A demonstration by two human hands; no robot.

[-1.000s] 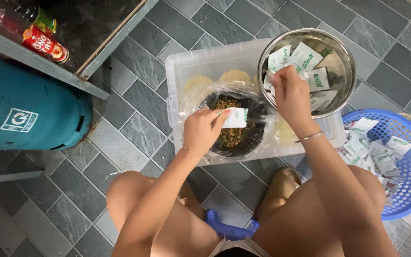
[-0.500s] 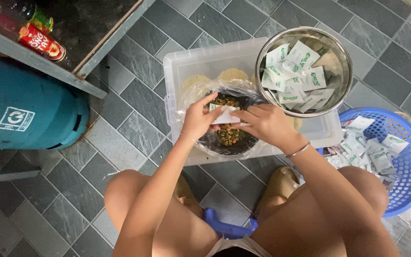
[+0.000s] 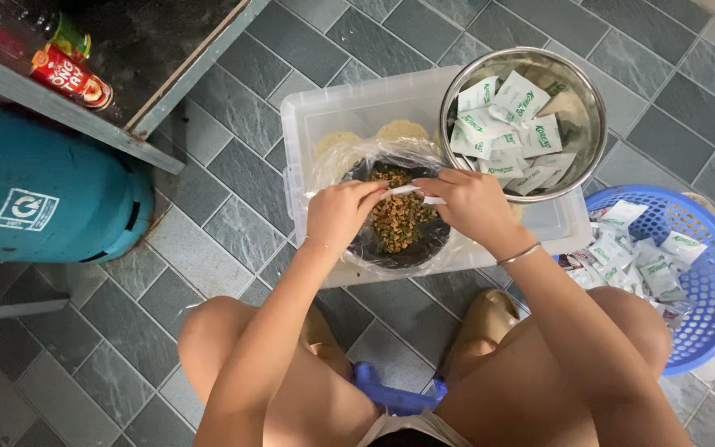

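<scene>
Sachet (image 3: 407, 193) mostly hidden between hands

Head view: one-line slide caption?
Both hands, left hand and right hand, hold a small packet over a bowl of brown mix.

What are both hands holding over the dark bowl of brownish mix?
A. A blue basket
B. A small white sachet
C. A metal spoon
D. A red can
B. The left hand and right hand pinch the two ends of a small white sachet above the dark bowl, like the sachets piled in the steel bowl.
</scene>
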